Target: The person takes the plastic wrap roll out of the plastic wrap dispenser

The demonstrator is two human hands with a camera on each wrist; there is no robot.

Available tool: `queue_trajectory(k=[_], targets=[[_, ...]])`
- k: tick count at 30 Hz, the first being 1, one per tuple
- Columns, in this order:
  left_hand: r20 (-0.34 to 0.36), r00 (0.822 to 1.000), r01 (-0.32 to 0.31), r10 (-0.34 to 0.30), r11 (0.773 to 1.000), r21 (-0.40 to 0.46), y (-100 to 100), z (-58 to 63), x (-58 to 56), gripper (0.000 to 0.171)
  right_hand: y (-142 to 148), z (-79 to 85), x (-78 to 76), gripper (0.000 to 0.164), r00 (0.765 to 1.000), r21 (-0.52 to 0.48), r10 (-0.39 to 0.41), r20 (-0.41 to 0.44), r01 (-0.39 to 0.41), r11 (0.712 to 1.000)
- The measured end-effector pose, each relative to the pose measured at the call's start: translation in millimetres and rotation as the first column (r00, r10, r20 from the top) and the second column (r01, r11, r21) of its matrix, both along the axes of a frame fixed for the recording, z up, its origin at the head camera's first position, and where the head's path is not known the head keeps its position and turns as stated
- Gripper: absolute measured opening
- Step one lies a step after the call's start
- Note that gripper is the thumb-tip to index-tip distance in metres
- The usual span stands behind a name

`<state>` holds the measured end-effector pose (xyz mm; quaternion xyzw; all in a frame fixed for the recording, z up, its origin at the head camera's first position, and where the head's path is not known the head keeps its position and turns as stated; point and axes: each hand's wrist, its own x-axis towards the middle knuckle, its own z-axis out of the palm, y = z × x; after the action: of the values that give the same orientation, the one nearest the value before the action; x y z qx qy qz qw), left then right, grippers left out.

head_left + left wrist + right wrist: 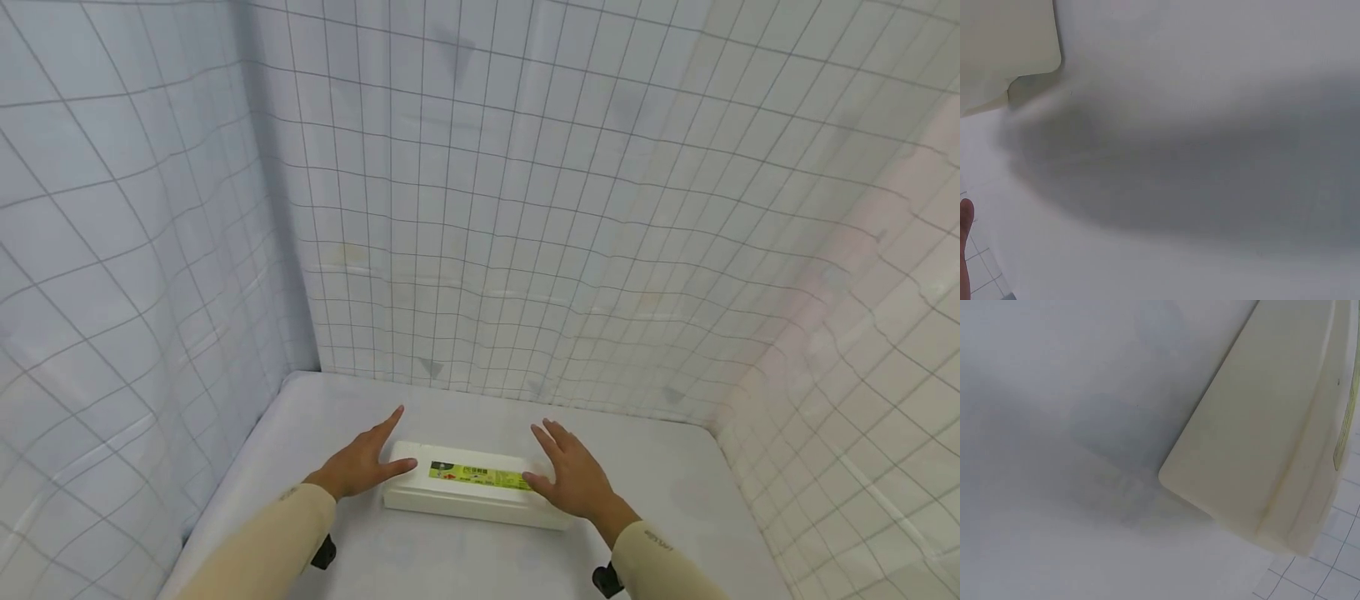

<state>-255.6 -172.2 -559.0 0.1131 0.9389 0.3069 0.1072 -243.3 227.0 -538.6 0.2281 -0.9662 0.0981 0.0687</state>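
Head view: a long white box (465, 506) lies at lower centre on a smooth, pale table (480, 562). The left hand (358, 463) is open at the box's left end, fingers extended, thumb over the top; the right hand (573, 477) is likewise open at the right end, fingers spread, thumb over the yellow-green label (480, 476) — whether either hand touches the box cannot be told. Both sleeves (258, 546) are cream; behind hangs a wrinkled white sheet (487, 217) ruled with a dark grid.

Left wrist view: the box's smooth, rounded corner fills the upper left; a fingertip shows at the left edge.

Right wrist view: the box slants across the right side — plain, rounded at the corner, ridged lengthwise.
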Motion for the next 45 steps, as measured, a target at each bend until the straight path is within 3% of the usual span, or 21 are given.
queue_trajectory(k=[10,23,28,33,37,40,45], targets=[[0.042,0.999,-0.023,0.020,0.997,0.070,7.8,-17.6,1.3,0.121,-14.8,-7.9,7.0,0.086,0.998,-0.022,-0.001,0.060,0.003,1.000],[0.095,0.995,-0.060,0.042,0.979,0.194,16.5,-31.5,9.6,0.140,-31.4,-24.1,7.1,0.098,0.989,-0.022,0.012,0.150,-0.009,1.000],[0.104,0.993,-0.080,0.056,0.967,0.243,16.2,-44.3,8.6,0.144,-36.4,-30.6,4.7,0.103,0.984,0.016,0.015,0.176,-0.018,1.000],[0.124,0.990,-0.099,0.068,0.959,0.265,16.2,-48.7,14.7,0.144,-38.6,-38.4,1.4,0.106,0.988,0.056,0.014,0.151,-0.022,0.998],[0.097,0.993,-0.098,0.074,0.956,0.277,14.8,-57.6,16.8,0.142,-40.8,-43.1,1.5,0.108,0.992,0.061,0.012,0.122,-0.019,0.998],[0.028,0.998,-0.069,0.064,0.957,0.283,13.1,-69.5,16.9,0.138,-42.6,-46.4,2.5,0.109,0.994,0.087,0.008,0.110,-0.018,0.996],[-0.072,0.995,-0.042,0.072,0.935,0.352,12.4,-83.8,19.5,0.124,-48.0,-46.9,4.2,0.108,0.994,0.123,-0.007,0.111,-0.007,0.992]])
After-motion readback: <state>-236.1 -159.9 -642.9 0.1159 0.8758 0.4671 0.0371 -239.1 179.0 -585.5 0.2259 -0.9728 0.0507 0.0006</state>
